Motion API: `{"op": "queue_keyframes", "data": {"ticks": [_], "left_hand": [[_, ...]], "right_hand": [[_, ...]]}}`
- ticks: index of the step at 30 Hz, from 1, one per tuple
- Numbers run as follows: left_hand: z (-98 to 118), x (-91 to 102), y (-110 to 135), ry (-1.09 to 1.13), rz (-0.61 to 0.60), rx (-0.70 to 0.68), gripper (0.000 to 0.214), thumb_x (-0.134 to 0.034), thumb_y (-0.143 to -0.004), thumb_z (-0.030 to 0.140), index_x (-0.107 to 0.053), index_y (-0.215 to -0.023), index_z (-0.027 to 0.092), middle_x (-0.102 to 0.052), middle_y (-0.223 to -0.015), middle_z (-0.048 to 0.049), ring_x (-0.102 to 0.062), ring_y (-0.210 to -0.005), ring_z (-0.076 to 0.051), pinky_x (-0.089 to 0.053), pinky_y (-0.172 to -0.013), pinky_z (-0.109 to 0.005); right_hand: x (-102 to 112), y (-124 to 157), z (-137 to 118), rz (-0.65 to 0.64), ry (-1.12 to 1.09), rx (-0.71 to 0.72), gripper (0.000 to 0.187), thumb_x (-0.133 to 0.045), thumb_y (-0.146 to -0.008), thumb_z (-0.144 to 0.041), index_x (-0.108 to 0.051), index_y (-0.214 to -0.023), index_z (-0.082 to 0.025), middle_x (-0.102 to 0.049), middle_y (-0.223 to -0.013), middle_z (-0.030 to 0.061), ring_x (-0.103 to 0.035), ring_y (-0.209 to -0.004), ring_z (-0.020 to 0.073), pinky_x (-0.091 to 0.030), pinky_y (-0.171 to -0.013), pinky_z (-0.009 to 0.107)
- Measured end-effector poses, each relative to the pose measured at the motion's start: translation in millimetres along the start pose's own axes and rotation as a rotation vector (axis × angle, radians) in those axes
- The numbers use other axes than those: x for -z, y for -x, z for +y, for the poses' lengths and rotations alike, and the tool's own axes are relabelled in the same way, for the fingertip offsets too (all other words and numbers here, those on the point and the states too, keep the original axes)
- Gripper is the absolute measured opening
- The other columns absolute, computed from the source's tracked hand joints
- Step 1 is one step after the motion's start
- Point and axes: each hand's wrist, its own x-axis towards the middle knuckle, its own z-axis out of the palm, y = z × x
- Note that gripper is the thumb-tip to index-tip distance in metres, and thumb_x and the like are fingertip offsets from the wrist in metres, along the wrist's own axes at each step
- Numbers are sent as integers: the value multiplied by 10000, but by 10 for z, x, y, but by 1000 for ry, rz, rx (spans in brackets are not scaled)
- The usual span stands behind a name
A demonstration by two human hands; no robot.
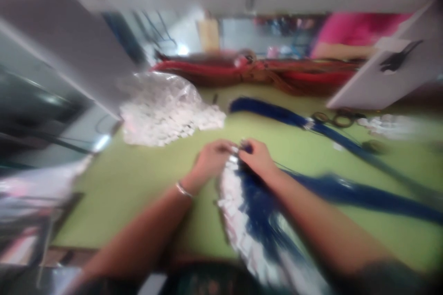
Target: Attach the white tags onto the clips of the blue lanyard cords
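Note:
My left hand is closed in a pinch at the tip of a small white connector. Right beside it, my right hand has its fingers curled round the ends of some dark blue wires. Both sets of fingertips nearly meet over the green table. Below them, a fan of blue wires with a row of white connectors along its left side runs down toward my body. Blur hides the exact contact at the fingertips.
An open clear plastic bag of white connectors lies on the green table. Tied blue wire bundles stretch to the right, near scissors. Red and brown wire bundles line the back. A person's pink sleeve shows beyond.

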Motion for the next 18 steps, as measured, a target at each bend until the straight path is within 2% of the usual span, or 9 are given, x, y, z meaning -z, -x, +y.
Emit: {"op": "queue_keyframes", "data": {"ticks": [5, 8, 12, 15, 18], "left_hand": [[-43, -9, -16, 18, 52, 45, 68, -721, -656, 163, -705, -720, 181, -727, -900, -54, -655, -867, -179, -510, -868, -341], [-44, -7, -11, -24, 25, 43, 68, -713, -655, 158, -706, -720, 181, -723, -866, -50, -655, -853, -178, -512, -860, -344], [-35, 32, -3, -92, -53, 13, 56, -707, -674, 159, -710, -723, 184, -718, -877, -51, -651, -859, -173, -509, -859, -339], [-6, 84, -1, -91, -121, -10, 44, -694, -692, 154, -707, -731, 171, -713, -886, -58, -649, -855, -170, -506, -846, -330], [73, 159, -12, -79, -330, -54, 20, -678, -712, 148, -694, -699, 149, -706, -894, -73, -648, -849, -169, -502, -827, -319]], "right_hand": [[27, -20, 22, -61, 3, -91, 79, -539, -614, -259, -534, -581, -188, -501, -543, -34, -434, -556, 116, -346, -530, 239], [19, -15, 14, -59, 28, -102, 99, -553, -623, -267, -534, -572, -184, -502, -547, -32, -435, -567, 117, -334, -524, 238], [22, 0, -26, -92, 20, -102, 91, -574, -605, -252, -543, -562, -179, -512, -545, -29, -446, -579, 120, -326, -529, 239], [60, 8, -66, -112, -76, -127, 99, -583, -597, -251, -542, -542, -179, -504, -528, -35, -445, -560, 115, -333, -532, 242], [100, 4, -77, -62, -235, -190, 152, -608, -626, -298, -552, -553, -177, -518, -513, -34, -451, -523, 110, -343, -528, 251]]}}
